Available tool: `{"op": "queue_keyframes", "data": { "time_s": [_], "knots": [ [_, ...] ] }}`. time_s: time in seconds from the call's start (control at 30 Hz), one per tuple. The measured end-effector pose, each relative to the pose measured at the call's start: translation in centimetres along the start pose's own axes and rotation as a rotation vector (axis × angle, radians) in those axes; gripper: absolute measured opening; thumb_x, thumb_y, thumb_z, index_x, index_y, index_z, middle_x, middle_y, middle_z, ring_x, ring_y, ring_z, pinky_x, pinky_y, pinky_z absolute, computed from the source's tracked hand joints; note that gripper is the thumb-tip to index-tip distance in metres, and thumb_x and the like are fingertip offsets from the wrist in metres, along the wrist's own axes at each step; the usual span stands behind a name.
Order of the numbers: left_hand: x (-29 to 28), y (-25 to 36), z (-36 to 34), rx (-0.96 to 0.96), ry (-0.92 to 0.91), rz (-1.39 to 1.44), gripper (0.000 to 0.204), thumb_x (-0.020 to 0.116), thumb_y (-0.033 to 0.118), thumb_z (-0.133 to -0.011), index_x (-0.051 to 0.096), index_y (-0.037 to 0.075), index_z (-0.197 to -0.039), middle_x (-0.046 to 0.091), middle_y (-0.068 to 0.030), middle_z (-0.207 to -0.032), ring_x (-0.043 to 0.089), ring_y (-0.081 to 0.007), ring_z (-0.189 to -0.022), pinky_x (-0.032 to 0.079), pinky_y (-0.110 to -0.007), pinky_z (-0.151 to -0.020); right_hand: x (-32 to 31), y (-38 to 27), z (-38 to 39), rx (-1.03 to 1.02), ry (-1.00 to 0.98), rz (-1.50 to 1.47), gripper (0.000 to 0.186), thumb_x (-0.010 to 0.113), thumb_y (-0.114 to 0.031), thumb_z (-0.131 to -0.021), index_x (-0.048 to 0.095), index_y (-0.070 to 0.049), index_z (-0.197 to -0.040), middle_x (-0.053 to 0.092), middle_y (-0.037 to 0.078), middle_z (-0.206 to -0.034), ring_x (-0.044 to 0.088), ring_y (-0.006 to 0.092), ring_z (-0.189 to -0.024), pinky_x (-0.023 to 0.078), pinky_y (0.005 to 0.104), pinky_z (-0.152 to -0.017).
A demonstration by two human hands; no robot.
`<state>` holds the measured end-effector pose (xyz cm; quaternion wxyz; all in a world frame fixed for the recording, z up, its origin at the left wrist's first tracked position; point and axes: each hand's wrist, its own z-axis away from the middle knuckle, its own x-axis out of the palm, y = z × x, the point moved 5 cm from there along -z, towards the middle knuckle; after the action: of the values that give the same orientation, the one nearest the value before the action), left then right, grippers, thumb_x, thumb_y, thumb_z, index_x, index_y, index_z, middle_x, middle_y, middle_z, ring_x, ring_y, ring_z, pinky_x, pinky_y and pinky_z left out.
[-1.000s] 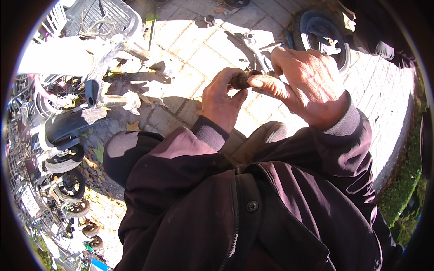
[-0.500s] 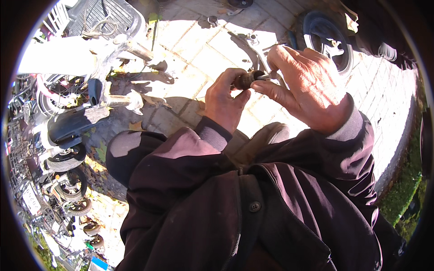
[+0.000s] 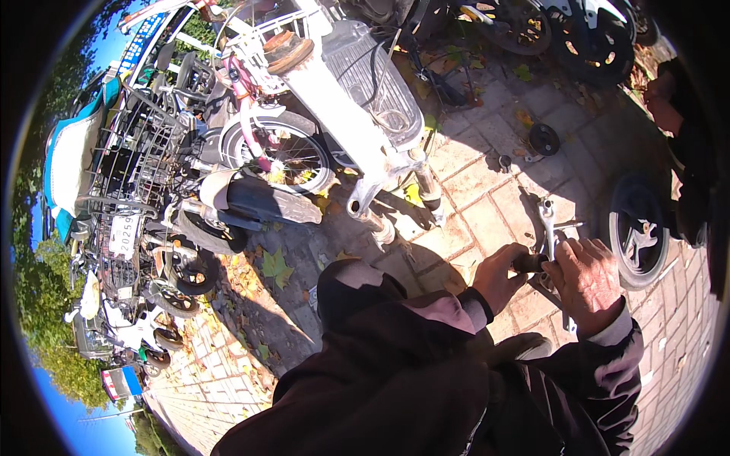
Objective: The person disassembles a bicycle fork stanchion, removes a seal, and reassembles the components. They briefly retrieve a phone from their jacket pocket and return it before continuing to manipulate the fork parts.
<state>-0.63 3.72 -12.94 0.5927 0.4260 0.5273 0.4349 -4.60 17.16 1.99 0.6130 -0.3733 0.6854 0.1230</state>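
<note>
My left hand (image 3: 498,278) is closed around a short dark cylindrical metal part (image 3: 528,263). At the right end of that part are the bent fingers and thumb of my right hand (image 3: 587,283). Whatever the right fingers pinch there is too small and hidden to make out. Just beyond my hands a silver wrench (image 3: 547,216) lies on the paving with its head pointing away from me. A thin dark rod (image 3: 569,225) rests beside it.
A white scooter frame (image 3: 334,91) with bare fork legs stands ahead to the left. A small wheel (image 3: 640,242) lies right of my hands. Another person's hand (image 3: 663,106) shows at the far right. Several parked bikes, including a basket (image 3: 144,167), fill the left side.
My view has swung left and up, so both hands appear lower and further right. The left hand still holds the dark part, and the right hand stays at its end.
</note>
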Motion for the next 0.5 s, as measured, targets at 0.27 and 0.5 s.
{"op": "queue_keyframes", "data": {
  "time_s": [0.27, 0.5],
  "knots": [
    [0.1, -0.3, -0.2, -0.033, -0.038, 0.021, 0.04, 0.072, -0.003, -0.08, 0.06, 0.005, -0.118, 0.069, -0.014, -0.11, 0.071, -0.0304, -0.101, 0.057, -0.037, -0.088, 1.2, 1.3, 0.4, 0.167, -0.071, 0.012, 0.029, 0.077, -0.027, -0.082, 0.06, -0.003, -0.083, 0.063, 0.012, -0.072, 0.063, 0.0305, -0.068, 0.048, 0.0409, -0.065],
    [-0.1, -0.4, -0.5, 0.006, -0.032, -0.027, 0.035, 0.072, 0.004, -0.084, 0.061, 0.006, -0.117, 0.072, -0.0107, -0.105, 0.072, -0.0252, -0.097, 0.057, -0.036, -0.086, 2.0, 1.2, 0.1, 0.178, -0.125, 0.09, 0.024, 0.074, -0.022, -0.085, 0.06, -0.003, -0.085, 0.06, 0.014, -0.071, 0.06, 0.0328, -0.069, 0.045, 0.044, -0.064]
  ]
}}
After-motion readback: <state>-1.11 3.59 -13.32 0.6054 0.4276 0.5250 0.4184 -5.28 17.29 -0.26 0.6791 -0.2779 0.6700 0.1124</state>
